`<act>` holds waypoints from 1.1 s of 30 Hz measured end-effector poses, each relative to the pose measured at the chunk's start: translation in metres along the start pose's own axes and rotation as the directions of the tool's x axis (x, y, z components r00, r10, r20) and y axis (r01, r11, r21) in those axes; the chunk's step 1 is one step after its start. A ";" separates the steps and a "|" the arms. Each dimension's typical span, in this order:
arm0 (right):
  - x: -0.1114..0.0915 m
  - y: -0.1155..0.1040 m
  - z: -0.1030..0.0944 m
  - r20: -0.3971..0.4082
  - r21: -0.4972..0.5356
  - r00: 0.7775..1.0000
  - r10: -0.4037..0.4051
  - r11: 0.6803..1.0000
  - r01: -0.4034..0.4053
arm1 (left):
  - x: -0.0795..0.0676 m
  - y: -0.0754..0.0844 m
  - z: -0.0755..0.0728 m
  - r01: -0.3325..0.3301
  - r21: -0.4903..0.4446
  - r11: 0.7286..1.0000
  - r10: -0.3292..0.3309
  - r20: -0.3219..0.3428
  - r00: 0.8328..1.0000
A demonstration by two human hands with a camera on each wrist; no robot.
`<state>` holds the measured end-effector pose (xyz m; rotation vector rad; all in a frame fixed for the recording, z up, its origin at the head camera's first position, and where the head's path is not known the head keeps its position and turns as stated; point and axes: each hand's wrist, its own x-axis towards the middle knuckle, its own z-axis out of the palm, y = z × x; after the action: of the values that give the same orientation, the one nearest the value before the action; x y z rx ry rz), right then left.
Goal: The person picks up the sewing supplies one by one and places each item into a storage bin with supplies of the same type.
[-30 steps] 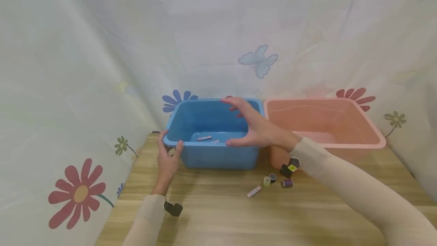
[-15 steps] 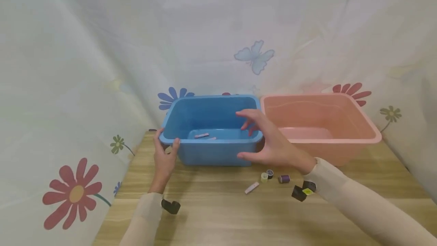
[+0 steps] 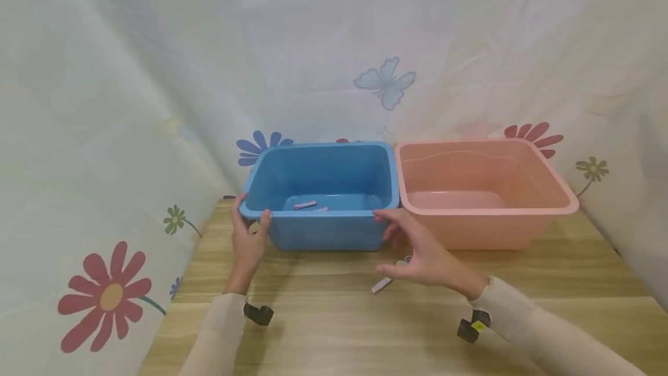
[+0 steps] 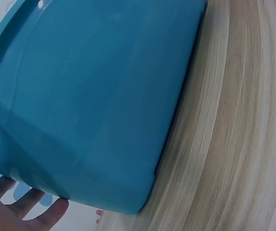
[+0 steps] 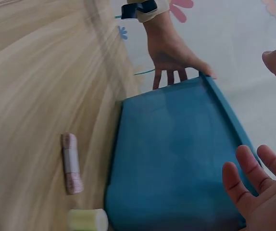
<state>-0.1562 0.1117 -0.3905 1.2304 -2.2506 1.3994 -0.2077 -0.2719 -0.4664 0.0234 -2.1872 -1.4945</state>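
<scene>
Head view: spread-fingered right hand just right of a pink banded bundle

The small bundle, white band around its middle, lies flat on the wood-grain table, in front of the blue tub. Its long axis slants: the near end points toward the person's left, the far end runs away toward the right hand, whose thumb tip is close to that end. Thumb and fingers stand wide apart, holding nothing; whether the fingertips touch the tub's rim I cannot tell. A yellow thread spool sits just beyond the bundle, mostly hidden in the head view. The left hand is the farther one, gripping the tub's near left corner, thumb at the front, fingers against the end wall.
</scene>
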 end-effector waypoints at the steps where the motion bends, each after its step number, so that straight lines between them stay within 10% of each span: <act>1: -0.002 -0.003 0.000 -0.002 0.003 1.000 0.011 1.000 -0.011 | 0.000 0.000 0.000 0.003 0.000 1.000 -0.003 0.000 1.000; 18: -0.063 0.047 0.036 -0.011 0.055 0.983 0.184 0.982 -0.183 | -0.001 -0.001 0.000 -0.002 0.002 1.000 0.002 0.004 1.000; 33: -0.090 0.062 0.047 0.133 0.083 0.944 0.301 0.946 -0.313 | 0.002 -0.004 0.001 -0.015 -0.011 1.000 0.015 0.004 1.000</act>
<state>-0.1353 0.1332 -0.5057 1.0480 -2.5714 1.6062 -0.2105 -0.2727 -0.4694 0.0000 -2.1777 -1.4996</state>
